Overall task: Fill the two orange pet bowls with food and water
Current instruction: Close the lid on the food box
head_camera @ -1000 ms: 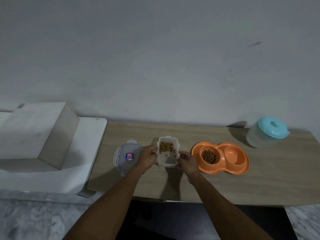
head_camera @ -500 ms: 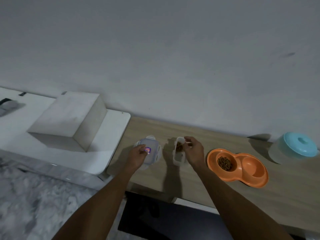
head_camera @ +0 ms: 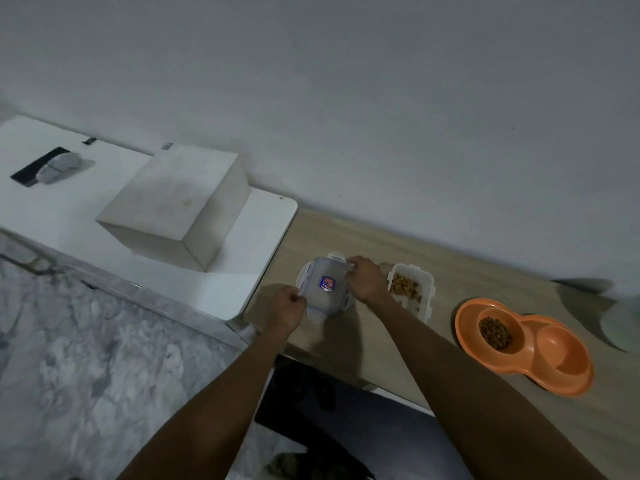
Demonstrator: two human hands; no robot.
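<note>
Two bare forearms reach up from the lower edge over the pale wooden tabletop (head_camera: 349,233). The left hand (head_camera: 289,308) has its fingers curled onto the near corner of a translucent rectangular plastic lid with a blue-and-red sticker (head_camera: 323,284). The right hand (head_camera: 365,278) pinches the lid's far edge, so both hands hold it just above the table's left end. Just to the right of the right hand stands an open clear plastic container (head_camera: 427,297) partly filled with brown kibble. Further right, near the table's front edge and apart from the container, lies the orange plastic double pet bowl (head_camera: 465,322). Its left basin holds brown kibble (head_camera: 495,332), and whether its right basin holds water cannot be told. Left of the table a white cube-shaped box (head_camera: 180,206) sits on a white counter (head_camera: 242,271) against the grey wall (head_camera: 346,98).
</note>
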